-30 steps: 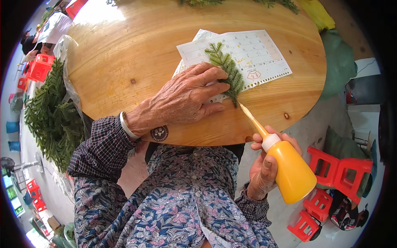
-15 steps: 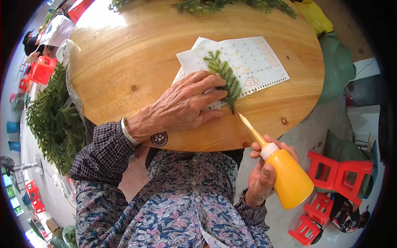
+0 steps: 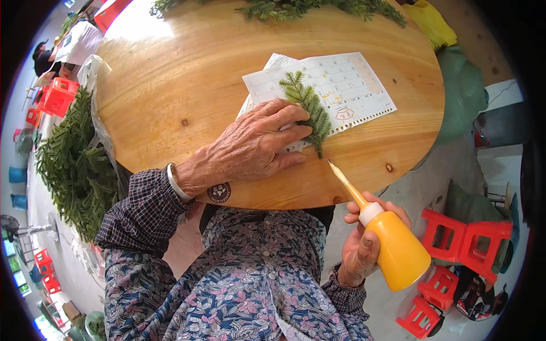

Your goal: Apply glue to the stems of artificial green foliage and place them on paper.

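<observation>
While the left hand (image 3: 253, 150) lies flat with spread fingers pinning the green sprig (image 3: 309, 108) to the printed sheet (image 3: 347, 79), the sprig runs far-left to near-right, its near stem end just beyond the nozzle of the orange squeeze bottle (image 3: 395, 253) gripped in the right hand (image 3: 364, 244).

The left hand (image 3: 253, 149) lies palm down, fingers stretched flat toward the right, its forearm in a checked sleeve reaching up from the near left. The right hand (image 3: 364, 247) sits lower at the near right, fingers curled in a closed grip, wrist bent inward.
</observation>
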Available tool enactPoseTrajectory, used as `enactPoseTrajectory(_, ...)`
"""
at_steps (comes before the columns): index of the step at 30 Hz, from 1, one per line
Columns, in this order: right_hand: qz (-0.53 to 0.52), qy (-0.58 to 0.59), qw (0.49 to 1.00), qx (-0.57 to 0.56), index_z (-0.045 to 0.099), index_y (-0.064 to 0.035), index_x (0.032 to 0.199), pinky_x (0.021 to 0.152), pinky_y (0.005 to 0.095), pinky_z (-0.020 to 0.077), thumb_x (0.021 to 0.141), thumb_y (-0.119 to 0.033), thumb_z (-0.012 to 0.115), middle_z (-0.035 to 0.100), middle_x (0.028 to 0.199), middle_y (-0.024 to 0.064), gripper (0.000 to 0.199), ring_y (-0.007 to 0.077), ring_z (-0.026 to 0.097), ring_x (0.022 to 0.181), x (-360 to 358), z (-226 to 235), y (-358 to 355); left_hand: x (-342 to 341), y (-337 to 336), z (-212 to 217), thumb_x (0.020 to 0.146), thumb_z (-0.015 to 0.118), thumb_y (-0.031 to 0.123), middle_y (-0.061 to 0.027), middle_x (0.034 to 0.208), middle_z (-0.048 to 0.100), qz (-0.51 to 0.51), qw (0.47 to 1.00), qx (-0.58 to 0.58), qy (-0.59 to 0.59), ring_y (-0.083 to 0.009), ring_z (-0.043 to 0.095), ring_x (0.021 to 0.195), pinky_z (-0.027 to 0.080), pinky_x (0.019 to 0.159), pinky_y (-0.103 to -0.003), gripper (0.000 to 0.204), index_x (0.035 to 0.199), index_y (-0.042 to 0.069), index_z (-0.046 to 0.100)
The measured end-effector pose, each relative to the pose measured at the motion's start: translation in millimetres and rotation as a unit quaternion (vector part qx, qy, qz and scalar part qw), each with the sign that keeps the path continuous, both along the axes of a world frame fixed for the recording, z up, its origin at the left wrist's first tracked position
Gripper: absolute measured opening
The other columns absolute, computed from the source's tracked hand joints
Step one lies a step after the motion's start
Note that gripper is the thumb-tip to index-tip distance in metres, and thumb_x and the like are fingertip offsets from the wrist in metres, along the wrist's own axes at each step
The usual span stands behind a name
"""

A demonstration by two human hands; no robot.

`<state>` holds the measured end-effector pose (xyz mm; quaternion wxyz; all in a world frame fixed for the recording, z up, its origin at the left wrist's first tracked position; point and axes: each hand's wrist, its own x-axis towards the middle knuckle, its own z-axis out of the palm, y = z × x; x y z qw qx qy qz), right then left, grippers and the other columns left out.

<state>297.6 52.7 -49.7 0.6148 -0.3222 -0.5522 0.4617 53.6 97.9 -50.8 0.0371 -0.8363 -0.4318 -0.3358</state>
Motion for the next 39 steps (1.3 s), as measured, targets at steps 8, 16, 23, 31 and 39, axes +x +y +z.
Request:
enactPoseTrajectory(8, -0.002, 0.018, 1.000, 0.007, 0.041, -0.0059, 0.124, 0.064, 0.0253, 0.0515, 0.083, -0.033, 0.065, 0.057, 0.111, 0.0234, 0.055, 0.0262, 0.063, 0.079, -6, 4, 1, 0, -4, 2, 0.078, 0.070, 0.025, -0.0099, 0.115, 0.054, -0.002, 1.000, 0.009, -0.008, -0.0267, 0.053, 0.105, 0.046, 0.090, -0.035, 0.031, 0.099, 0.003, 0.063)
enactPoseTrajectory(16, -0.010, -0.008, 1.000, 0.004, 0.041, -0.0058, 0.124, 0.064, 0.0249, 0.0509, 0.082, -0.036, 0.065, 0.058, 0.110, 0.0231, 0.056, 0.0255, 0.063, 0.078, -11, 3, 4, 0, -3, -1, 0.079, 0.069, 0.024, -0.0100, 0.113, 0.054, -0.006, 1.000, 0.017, -0.022, -0.0265, 0.053, 0.104, 0.046, 0.089, -0.035, 0.030, 0.099, 0.003, 0.063)
enactPoseTrajectory(23, -0.025, 0.053, 0.998, -0.024, 0.042, -0.0051, 0.118, 0.063, 0.0281, 0.0523, 0.076, -0.032, 0.072, 0.058, 0.108, 0.0228, 0.058, 0.0276, 0.062, 0.075, -7, 3, 4, -5, 1, 1, 0.080, 0.068, 0.023, -0.0093, 0.110, 0.054, -0.007, 0.999, 0.007, -0.032, -0.0262, 0.051, 0.103, 0.045, 0.089, -0.035, 0.027, 0.097, 0.003, 0.063)
enactPoseTrajectory(31, -0.066, 0.125, 0.990, -0.004, 0.045, -0.0018, 0.122, 0.066, 0.0199, 0.0461, 0.088, -0.037, 0.056, 0.059, 0.101, 0.0140, 0.050, 0.0181, 0.057, 0.075, -26, 13, 38, -15, 7, 15, 0.078, 0.056, 0.018, -0.0040, 0.089, 0.051, -0.027, 0.990, 0.134, -0.030, -0.0233, 0.048, 0.087, 0.039, 0.081, -0.036, 0.006, 0.081, 0.012, 0.055)
enactPoseTrajectory(39, -0.147, 0.257, 0.955, -0.029, 0.056, -0.0056, 0.084, 0.064, 0.0215, 0.0462, 0.090, -0.043, 0.058, 0.057, 0.074, 0.0069, 0.038, 0.0139, 0.055, 0.067, -58, 11, 91, -53, -11, 54, 0.075, 0.065, 0.001, -0.0048, 0.083, 0.058, 0.012, 0.945, 0.062, -0.321, -0.0207, 0.056, 0.072, 0.047, 0.066, -0.032, 0.010, 0.083, 0.006, 0.064)
